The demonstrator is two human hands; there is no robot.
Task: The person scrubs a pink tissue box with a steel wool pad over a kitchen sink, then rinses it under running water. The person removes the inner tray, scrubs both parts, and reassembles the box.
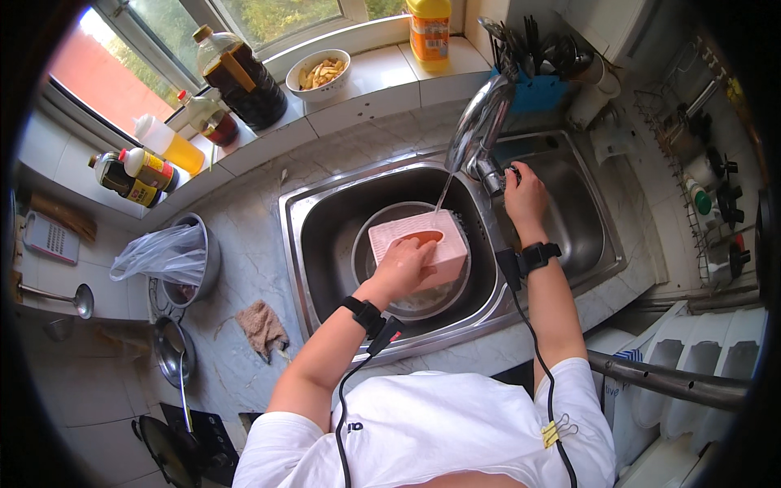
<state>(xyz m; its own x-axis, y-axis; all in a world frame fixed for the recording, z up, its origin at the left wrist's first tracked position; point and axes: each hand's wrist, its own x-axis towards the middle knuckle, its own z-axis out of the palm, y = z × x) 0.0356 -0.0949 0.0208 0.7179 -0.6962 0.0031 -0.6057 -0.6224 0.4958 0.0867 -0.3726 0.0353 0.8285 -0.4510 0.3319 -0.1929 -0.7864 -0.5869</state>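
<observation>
My left hand [406, 263] grips a pink tissue box cover [453, 247] by the rim of its oval top opening, with the fingers inside. The textured cover is over a round metal basin [361, 268] in the left bowl of a stainless steel sink [317, 244]. A stream of water [445, 192] falls from the chrome faucet [479, 119] onto the cover's far edge. To the right, my right hand [525, 198] holds the faucet handle [512, 177]. Water shows in the basin beneath the cover.
On the windowsill stand several bottles, a large dark one [241, 79] among them, and a bowl of food pieces [320, 76]. Left of the sink lie a brown cloth [261, 326] and a metal pot with a plastic bag [210, 250]. A wire rack [671, 177] is at right.
</observation>
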